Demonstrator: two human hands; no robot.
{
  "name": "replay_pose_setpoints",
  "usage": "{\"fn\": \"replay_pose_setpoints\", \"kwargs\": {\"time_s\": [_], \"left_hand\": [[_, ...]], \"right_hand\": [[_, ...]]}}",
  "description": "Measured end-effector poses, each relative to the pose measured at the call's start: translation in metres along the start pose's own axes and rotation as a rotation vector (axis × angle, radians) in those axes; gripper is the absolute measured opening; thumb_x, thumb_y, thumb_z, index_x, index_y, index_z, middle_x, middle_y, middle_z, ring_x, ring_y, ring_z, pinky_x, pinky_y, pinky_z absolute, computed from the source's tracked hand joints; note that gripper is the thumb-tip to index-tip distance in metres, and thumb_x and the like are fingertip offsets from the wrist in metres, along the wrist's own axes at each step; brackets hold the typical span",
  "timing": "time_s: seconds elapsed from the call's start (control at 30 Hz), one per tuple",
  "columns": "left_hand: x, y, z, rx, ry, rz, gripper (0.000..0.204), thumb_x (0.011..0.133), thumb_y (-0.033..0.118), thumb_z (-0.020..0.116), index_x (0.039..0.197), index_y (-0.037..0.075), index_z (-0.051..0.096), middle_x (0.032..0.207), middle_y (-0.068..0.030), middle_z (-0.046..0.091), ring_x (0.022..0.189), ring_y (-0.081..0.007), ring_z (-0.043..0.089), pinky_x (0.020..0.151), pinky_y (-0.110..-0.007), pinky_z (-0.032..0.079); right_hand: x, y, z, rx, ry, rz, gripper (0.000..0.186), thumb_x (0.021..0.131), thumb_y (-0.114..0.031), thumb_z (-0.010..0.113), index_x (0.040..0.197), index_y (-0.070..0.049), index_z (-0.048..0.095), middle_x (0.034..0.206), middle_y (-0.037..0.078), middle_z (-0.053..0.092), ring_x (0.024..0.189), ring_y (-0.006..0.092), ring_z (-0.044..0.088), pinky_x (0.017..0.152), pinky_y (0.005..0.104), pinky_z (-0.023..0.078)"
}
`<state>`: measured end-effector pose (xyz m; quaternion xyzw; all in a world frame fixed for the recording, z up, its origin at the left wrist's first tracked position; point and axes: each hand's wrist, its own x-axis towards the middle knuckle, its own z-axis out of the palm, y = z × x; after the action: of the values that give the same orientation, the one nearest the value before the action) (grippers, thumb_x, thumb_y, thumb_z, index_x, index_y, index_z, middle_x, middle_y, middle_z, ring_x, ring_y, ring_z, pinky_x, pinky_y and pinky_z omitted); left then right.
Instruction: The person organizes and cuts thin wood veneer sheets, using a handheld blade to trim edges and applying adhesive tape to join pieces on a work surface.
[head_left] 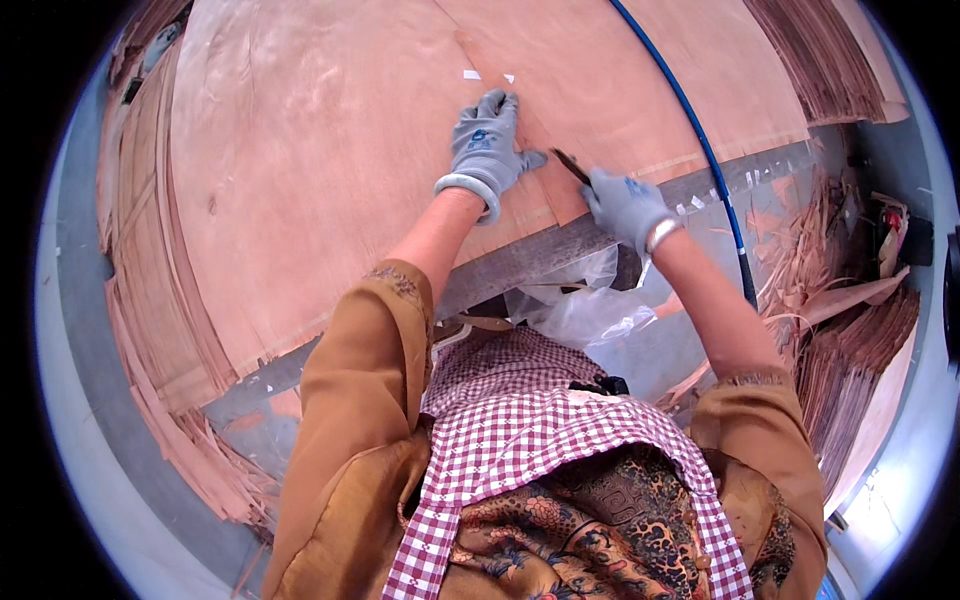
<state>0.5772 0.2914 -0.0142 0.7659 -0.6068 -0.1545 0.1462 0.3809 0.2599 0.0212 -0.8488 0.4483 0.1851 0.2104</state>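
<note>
Wood sheet, big, thin and pinkish, lies flat on the grey worktop, in front of the person. Only the head view to go on. A thin, darker strip runs up thru the sheet near its middle, w/ small white bits stuck or lying near its far part; can't tell which.

Step in hand: prob. fixing or trimming the wood along that strip, b/c the dark tool points right at it. It looks like a small knife, but the tip is too small to be sure, & I can't tell if it touches the wood. Next move prob. calls for a flat, still sheet, a light push w/ the tool, and the thumb kept out of its way, b/c tip and thumb are v. near each other.

Hands: both have grey gloves, & they're apart, one on each side of the strip. L hand is flat on the sheet, fingers close together and pointing away, thumb stuck out to the R. It holds nothing. How hard it presses, can't tell. R hand is curled round the tool's handle end, a bit blurry, over the sheet's near edge. Blue hose is off to the R, apart from both.
</note>
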Motion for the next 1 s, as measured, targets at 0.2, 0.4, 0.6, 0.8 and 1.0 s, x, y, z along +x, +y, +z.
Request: {"fn": "replay_pose_setpoints", "kwargs": {"time_s": [0.2, 0.4, 0.6, 0.8, 1.0], "left_hand": [[0.002, 0.002, -0.001, -0.02, -0.037, 0.007, 0.087, 0.066, 0.043, 0.076, 0.136, 0.007, 0.039, 0.138, -0.0096, 0.037, 0.123, -0.0318, 0.037, 0.104, -0.039, 0.032], [-0.001, 0.003, 0.002, -0.029, -0.005, 0.001, 0.092, 0.067, 0.042, 0.075, 0.139, 0.006, 0.031, 0.141, -0.0113, 0.033, 0.125, -0.0333, 0.035, 0.105, -0.039, 0.03], [-0.019, 0.021, 0.002, 0.129, 0.216, -0.139, 0.096, 0.06, 0.051, 0.077, 0.13, -0.001, 0.037, 0.137, -0.018, 0.034, 0.123, -0.0336, 0.037, 0.097, -0.042, 0.034], [-0.023, 0.027, -0.002, 0.131, 0.12, -0.358, 0.085, 0.061, 0.052, 0.077, 0.121, 0.001, 0.045, 0.131, -0.0157, 0.04, 0.119, -0.0296, 0.041, 0.094, -0.043, 0.034], [-0.021, 0.037, -0.001, 0.137, 0.129, -0.35, 0.081, 0.061, 0.05, 0.077, 0.117, 0.0, 0.048, 0.125, -0.0157, 0.043, 0.117, -0.0311, 0.042, 0.093, -0.042, 0.036]], "right_hand": [[-0.07, 0.02, 0.035, 0.129, -0.059, 0.186, 0.03, 0.091, -0.031, 0.046, 0.094, -0.002, 0.053, 0.087, 0.025, 0.063, 0.085, 0.0421, 0.06, 0.072, 0.0476, 0.047], [-0.09, 0.063, 0.034, 0.541, 0.031, 0.058, 0.021, 0.087, -0.02, 0.051, 0.099, -0.003, 0.054, 0.082, 0.022, 0.06, 0.077, 0.0375, 0.06, 0.067, 0.043, 0.045], [0.021, 0.013, -0.019, 0.534, 0.463, -0.21, 0.028, 0.08, -0.02, 0.056, 0.1, 0.0, 0.058, 0.09, 0.023, 0.06, 0.085, 0.0352, 0.06, 0.073, 0.0418, 0.047], [0.088, -0.069, -0.041, 0.159, 0.389, -0.042, 0.034, 0.081, -0.033, 0.06, 0.1, -0.005, 0.063, 0.097, 0.022, 0.061, 0.095, 0.036, 0.06, 0.083, 0.0401, 0.049], [0.128, -0.03, -0.048, 0.452, 0.353, -0.037, 0.029, 0.079, -0.034, 0.063, 0.092, -0.009, 0.067, 0.096, 0.016, 0.065, 0.092, 0.032, 0.062, 0.078, 0.0377, 0.049]]}}
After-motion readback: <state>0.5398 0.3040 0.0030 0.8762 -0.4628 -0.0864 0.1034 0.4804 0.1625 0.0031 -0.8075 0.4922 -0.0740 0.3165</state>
